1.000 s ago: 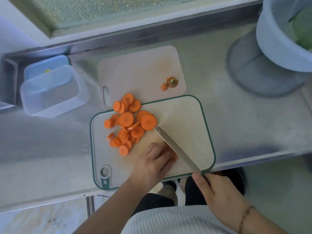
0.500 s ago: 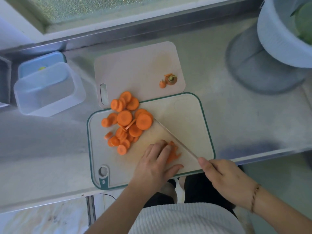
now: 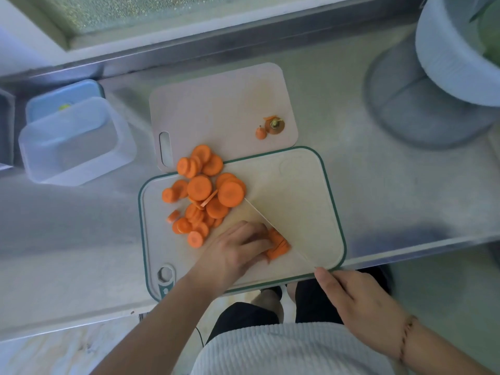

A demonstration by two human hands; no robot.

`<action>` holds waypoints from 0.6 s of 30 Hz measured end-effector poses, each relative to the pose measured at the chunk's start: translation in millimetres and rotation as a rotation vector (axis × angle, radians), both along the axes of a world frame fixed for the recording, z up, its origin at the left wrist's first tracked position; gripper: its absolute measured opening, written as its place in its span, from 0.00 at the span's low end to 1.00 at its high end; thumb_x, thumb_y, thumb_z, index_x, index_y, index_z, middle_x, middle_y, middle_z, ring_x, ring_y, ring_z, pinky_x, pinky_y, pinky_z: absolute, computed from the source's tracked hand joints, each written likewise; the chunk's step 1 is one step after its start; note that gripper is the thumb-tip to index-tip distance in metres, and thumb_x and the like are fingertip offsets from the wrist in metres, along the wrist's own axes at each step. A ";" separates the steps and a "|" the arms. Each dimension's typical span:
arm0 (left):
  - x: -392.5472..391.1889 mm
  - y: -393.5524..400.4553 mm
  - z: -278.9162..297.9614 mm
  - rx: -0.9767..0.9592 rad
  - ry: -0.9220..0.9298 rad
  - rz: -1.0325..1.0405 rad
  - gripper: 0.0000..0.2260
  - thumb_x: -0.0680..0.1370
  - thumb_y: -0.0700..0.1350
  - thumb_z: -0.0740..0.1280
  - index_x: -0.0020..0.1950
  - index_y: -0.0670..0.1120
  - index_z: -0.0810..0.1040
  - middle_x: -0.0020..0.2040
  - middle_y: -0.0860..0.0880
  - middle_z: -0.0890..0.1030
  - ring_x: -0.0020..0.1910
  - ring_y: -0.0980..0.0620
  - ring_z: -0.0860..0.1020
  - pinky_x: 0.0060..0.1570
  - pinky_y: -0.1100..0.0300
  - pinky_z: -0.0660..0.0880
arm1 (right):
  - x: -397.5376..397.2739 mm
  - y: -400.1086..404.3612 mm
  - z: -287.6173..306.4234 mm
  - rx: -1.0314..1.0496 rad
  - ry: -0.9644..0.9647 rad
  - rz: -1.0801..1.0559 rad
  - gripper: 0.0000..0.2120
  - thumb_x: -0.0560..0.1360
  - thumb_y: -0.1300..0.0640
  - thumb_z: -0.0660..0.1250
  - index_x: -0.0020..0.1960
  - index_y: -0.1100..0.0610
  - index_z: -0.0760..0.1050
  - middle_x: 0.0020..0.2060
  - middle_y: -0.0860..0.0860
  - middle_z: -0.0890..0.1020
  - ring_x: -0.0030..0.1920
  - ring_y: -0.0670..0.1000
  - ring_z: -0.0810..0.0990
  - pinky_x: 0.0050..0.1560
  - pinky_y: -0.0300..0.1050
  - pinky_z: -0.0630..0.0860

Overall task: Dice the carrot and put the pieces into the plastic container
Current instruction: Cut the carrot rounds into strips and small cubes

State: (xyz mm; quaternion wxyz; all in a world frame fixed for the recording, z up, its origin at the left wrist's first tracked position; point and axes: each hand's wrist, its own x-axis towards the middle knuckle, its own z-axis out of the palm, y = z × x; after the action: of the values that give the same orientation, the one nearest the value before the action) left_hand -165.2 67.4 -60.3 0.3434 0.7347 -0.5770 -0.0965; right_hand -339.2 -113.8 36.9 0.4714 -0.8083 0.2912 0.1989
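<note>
Several round carrot slices [image 3: 205, 193] lie heaped on the left half of the green-rimmed cutting board [image 3: 303, 185]. My left hand [image 3: 235, 253] presses down on a small stack of carrot slices [image 3: 278, 244] near the board's front edge, fingers curled over it. My right hand [image 3: 354, 299] grips the handle of a knife [image 3: 273, 228], whose blade stands on edge across the board, right beside the stack. The clear plastic container [image 3: 73, 144] stands at the far left on the steel counter, with nothing in it.
A pink cutting board [image 3: 216, 109] behind holds the carrot's cut-off ends [image 3: 270, 127]. A blue lid [image 3: 62, 100] lies behind the container. A large pale bowl on a stand [image 3: 443, 63] fills the back right. The counter's front edge runs just below the board.
The knife blade has turned from lying flat to standing on edge and come down beside the stack. My right hand has shifted a little towards the board. My left hand stays on the stack.
</note>
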 end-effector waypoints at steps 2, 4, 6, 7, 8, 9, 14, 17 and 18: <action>-0.6 0.1 0.3 0.000 0.020 0.016 0.08 0.76 0.42 0.75 0.54 0.42 0.83 0.56 0.45 0.79 0.49 0.45 0.77 0.51 0.58 0.75 | 1.0 -1.5 0.9 0.002 0.005 -0.014 0.24 0.74 0.35 0.51 0.28 0.52 0.61 0.21 0.47 0.66 0.25 0.45 0.64 0.29 0.36 0.63; -2.4 -0.8 1.3 0.006 0.025 0.039 0.09 0.75 0.42 0.76 0.53 0.41 0.83 0.54 0.44 0.80 0.49 0.45 0.78 0.51 0.56 0.76 | 2.9 -1.8 3.4 0.012 0.008 -0.010 0.23 0.74 0.37 0.52 0.28 0.51 0.62 0.21 0.46 0.67 0.25 0.45 0.65 0.29 0.35 0.64; -4.5 -0.8 3.2 0.007 0.018 0.066 0.10 0.75 0.43 0.76 0.54 0.41 0.82 0.54 0.44 0.80 0.49 0.45 0.78 0.50 0.55 0.76 | 3.8 -3.0 3.8 0.015 0.009 -0.003 0.23 0.75 0.38 0.52 0.27 0.52 0.61 0.20 0.45 0.66 0.24 0.45 0.66 0.30 0.34 0.65; -6.3 0.5 4.5 0.009 0.010 0.081 0.10 0.76 0.44 0.76 0.54 0.41 0.82 0.55 0.43 0.79 0.50 0.44 0.78 0.51 0.54 0.76 | 4.2 -4.4 3.4 0.012 0.016 0.000 0.24 0.75 0.38 0.52 0.27 0.53 0.60 0.20 0.46 0.66 0.24 0.44 0.66 0.30 0.34 0.65; -8.9 2.5 6.0 0.009 -0.006 0.094 0.11 0.76 0.45 0.76 0.55 0.41 0.82 0.56 0.43 0.79 0.51 0.44 0.78 0.53 0.54 0.76 | 4.2 -6.5 2.8 0.001 0.023 0.003 0.25 0.74 0.37 0.52 0.28 0.54 0.60 0.20 0.46 0.66 0.24 0.45 0.66 0.30 0.35 0.65; -12.4 4.3 7.7 0.003 -0.028 0.106 0.13 0.76 0.47 0.76 0.55 0.40 0.83 0.57 0.42 0.79 0.52 0.42 0.78 0.56 0.53 0.76 | 3.7 -8.7 2.3 -0.013 0.027 0.004 0.26 0.74 0.36 0.51 0.28 0.55 0.60 0.20 0.47 0.65 0.24 0.45 0.65 0.30 0.36 0.64; -39.0 -6.6 8.1 -0.053 -0.127 0.138 0.08 0.78 0.44 0.73 0.53 0.41 0.85 0.56 0.43 0.81 0.55 0.40 0.79 0.56 0.49 0.77 | -6.1 -15.5 6.0 -0.047 0.019 0.025 0.27 0.73 0.34 0.51 0.29 0.56 0.61 0.21 0.48 0.65 0.25 0.45 0.66 0.29 0.36 0.64; -43.6 -14.1 2.6 -0.080 -0.123 0.179 0.04 0.76 0.39 0.75 0.49 0.40 0.85 0.52 0.44 0.83 0.55 0.42 0.80 0.55 0.50 0.78 | -13.5 -14.7 6.4 -0.063 0.030 0.067 0.30 0.73 0.30 0.47 0.31 0.56 0.61 0.22 0.48 0.64 0.25 0.45 0.64 0.29 0.35 0.62; -44.2 -14.2 1.4 -0.087 -0.122 0.193 0.03 0.76 0.38 0.75 0.49 0.40 0.85 0.52 0.44 0.84 0.56 0.43 0.80 0.56 0.51 0.78 | -15.6 -14.0 6.0 -0.069 0.040 0.079 0.31 0.72 0.28 0.46 0.32 0.54 0.63 0.22 0.48 0.64 0.25 0.45 0.64 0.28 0.35 0.62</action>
State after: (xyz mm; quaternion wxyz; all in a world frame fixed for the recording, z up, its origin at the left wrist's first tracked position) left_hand -209.3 53.1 -58.9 0.3471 0.7757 -0.5271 0.0069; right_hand -354.7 -127.8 42.9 0.4292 -0.8308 0.2752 0.2234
